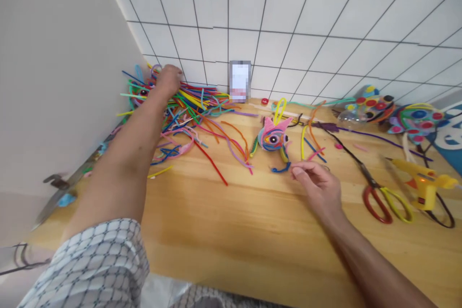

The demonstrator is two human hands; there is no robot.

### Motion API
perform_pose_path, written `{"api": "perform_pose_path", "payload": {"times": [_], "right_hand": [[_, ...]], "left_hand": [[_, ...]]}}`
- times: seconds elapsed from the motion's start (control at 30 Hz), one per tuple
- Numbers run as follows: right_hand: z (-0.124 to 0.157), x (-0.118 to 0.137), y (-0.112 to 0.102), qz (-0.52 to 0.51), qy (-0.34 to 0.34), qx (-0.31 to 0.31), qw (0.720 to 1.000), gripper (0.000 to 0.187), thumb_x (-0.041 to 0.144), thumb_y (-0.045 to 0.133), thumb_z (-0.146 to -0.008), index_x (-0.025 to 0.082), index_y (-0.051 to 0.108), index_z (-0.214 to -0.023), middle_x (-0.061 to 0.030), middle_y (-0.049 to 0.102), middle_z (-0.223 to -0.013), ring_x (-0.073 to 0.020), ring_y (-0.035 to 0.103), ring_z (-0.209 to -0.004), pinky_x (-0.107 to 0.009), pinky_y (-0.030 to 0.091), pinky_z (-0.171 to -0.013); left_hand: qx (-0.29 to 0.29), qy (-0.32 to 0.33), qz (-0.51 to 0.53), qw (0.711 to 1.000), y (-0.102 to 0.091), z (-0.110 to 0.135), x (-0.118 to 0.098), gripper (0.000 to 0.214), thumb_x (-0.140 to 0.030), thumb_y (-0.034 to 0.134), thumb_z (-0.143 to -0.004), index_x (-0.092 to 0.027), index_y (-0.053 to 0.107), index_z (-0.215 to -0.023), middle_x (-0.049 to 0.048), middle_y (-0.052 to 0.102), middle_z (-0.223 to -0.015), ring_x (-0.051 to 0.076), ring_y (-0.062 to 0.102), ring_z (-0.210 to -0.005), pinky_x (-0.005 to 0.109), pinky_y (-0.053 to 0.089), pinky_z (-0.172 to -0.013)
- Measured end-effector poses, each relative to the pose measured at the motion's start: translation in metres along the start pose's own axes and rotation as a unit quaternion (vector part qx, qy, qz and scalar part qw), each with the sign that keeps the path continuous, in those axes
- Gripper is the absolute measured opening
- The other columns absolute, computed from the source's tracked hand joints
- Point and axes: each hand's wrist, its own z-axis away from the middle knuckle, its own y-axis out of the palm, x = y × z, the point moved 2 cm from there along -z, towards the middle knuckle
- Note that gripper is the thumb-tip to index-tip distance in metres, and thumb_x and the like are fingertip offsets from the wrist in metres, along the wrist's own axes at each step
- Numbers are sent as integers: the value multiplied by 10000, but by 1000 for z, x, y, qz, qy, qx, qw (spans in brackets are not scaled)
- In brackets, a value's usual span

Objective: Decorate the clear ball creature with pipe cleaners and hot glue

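My left hand [169,81] reaches over the back of a tangled pile of colourful pipe cleaners [191,98], near the tiled wall. Its fingers point away from me and are mostly hidden. My right hand [319,185] has thumb and forefinger pinched together at the end of a short, curled blue pipe cleaner [280,170]. Just beyond it lies a small fish-like figure [273,139] wound from pipe cleaners, with a large eye, pink pointed pieces on top and a yellow loop [279,109].
Red-and-yellow-handled scissors [386,204] and a yellow glue gun [424,185] with a lit orange light lie at right. Two more colourful figures [373,103] sit behind them. A phone [240,82] leans on the tiled wall. Loose pipe cleaners [212,166] are scattered across the wooden table [224,231].
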Motion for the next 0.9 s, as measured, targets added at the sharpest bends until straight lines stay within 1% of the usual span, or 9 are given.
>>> {"api": "perform_pose_path", "payload": {"times": [0.17,0.27,0.33,0.4,0.47,0.6,0.7,0.8,0.9], "right_hand": [[-2,1,1,6,7,-2,1000,167,409,763,-930,254,824,-916,-21,806,-815,-195,705,-717,-342,553,-718],[-3,-1,6,-15,18,10,1000,181,403,743,-922,238,818,-912,-19,798,-799,-184,700,-694,-328,547,-699],[-4,-3,9,-26,23,14,999,193,404,735,-917,228,814,-911,-15,788,-778,-178,690,-678,-320,535,-680],[-5,-4,10,-35,26,12,999,203,408,735,-911,220,809,-912,-14,781,-766,-178,687,-683,-317,530,-680],[-7,-4,9,-50,29,6,998,215,417,733,-908,214,803,-914,-14,775,-763,-179,687,-694,-317,531,-686],[-17,0,3,-77,39,-16,996,212,421,720,-899,220,783,-921,-13,775,-808,-176,684,-735,-318,544,-715],[-30,4,-1,-85,34,-25,996,210,414,714,-900,225,770,-971,-19,788,-883,-180,692,-785,-327,556,-751],[-46,5,-2,-75,15,-25,997,202,393,696,-923,227,756,-1022,-27,793,-955,-186,709,-849,-347,565,-821],[-60,2,1,-36,0,-34,999,182,350,682,-926,232,741,-1051,-38,790,-1041,-193,701,-884,-357,563,-834]], "left_hand": [[12,38,40,998,23,23,0,333,-457,845,-900,-233,617,-805,-11,714,-1012,214,433,-1311,471,139,-1409],[22,72,54,996,36,41,-18,284,-450,842,-918,-225,672,-893,-15,724,-1120,228,429,-1361,451,135,-1417],[21,92,62,994,47,60,-38,237,-439,803,-961,-223,704,-971,-28,724,-1136,225,470,-1331,434,203,-1396],[17,97,73,992,61,87,-62,224,-417,757,-989,-202,734,-1045,-23,739,-1071,213,565,-1160,448,369,-1296],[60,77,137,986,79,124,-87,296,-440,721,-997,-170,745,-1116,9,765,-1042,214,634,-1029,446,498,-1147],[168,45,250,953,116,203,-131,438,-514,793,-911,-209,721,-1217,83,765,-1253,292,688,-1204,429,537,-1083],[254,47,297,919,142,245,-150,525,-538,755,-929,-203,656,-1321,134,704,-1434,321,651,-1339,475,525,-1130],[223,30,321,920,162,259,-154,485,-542,680,-972,-209,629,-1322,139,696,-1434,314,638,-1360,484,514,-1158],[163,10,320,933,175,256,-151,390,-495,650,-982,-228,630,-1265,107,721,-1351,285,649,-1328,440,523,-1150]]}}
